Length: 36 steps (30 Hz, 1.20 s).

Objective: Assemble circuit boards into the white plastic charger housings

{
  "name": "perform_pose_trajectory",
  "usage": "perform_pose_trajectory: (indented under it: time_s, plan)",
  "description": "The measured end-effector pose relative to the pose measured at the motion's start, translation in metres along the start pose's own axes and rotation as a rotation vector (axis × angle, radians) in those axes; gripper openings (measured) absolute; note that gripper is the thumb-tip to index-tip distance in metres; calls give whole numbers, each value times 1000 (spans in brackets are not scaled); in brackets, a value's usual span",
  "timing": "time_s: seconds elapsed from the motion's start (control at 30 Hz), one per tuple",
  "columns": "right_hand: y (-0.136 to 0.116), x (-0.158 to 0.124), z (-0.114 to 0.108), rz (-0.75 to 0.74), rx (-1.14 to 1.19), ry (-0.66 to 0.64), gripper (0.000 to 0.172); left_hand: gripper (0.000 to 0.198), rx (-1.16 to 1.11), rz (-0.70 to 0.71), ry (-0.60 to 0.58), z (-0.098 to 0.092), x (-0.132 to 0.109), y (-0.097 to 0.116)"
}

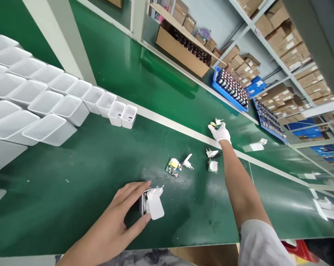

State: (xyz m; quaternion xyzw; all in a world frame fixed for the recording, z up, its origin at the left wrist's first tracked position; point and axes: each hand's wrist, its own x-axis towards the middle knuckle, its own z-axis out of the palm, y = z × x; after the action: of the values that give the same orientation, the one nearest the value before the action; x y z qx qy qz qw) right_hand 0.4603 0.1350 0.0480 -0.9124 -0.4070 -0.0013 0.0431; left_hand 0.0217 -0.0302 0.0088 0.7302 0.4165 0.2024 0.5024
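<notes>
My left hand (128, 210), bare, is closed around a white charger housing (141, 202) low over the green bench. Its white plug cover (155, 206), with prongs, sits tilted at the open end, and parts of a board show inside. My right hand (221, 133), in a white glove, is stretched far forward past the pale strip. Its fingers are closed on a circuit board (212, 125) with a yellow part, a white plug piece (219, 121) beside it. Between the hands lie a circuit board with yellow tape (173, 167), its plug cover (187, 162), and another board (212, 166).
Rows of white housings (47, 127) fill the left of the bench, with two small ones (129, 116) at their end. Blue trays (230, 88) of parts and a cardboard box (180, 51) stand at the back. A pale strip (167, 120) runs across the bench.
</notes>
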Motion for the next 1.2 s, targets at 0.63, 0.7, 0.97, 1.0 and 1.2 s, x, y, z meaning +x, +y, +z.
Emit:
perform_pose_trajectory:
  time_s: [0.63,0.7,0.97,1.0,1.2]
  plan:
    - [-79,-137,11,-755,-23,-202,73,31,-33,-182,243,1,-3,31]
    - [-76,-147,2,-773,-79,-163,69,35,10,-162,233,-1,-5,29]
    - [-21,-277,-50,-640,357,-602,39,37,78,-61,4,-14,1,23]
    - [-20,-293,-44,-666,405,-740,48,36,64,-54,20,-13,1,22]
    - [-52,-326,5,-521,897,-863,77,27,-44,-55,230,-4,-10,21]
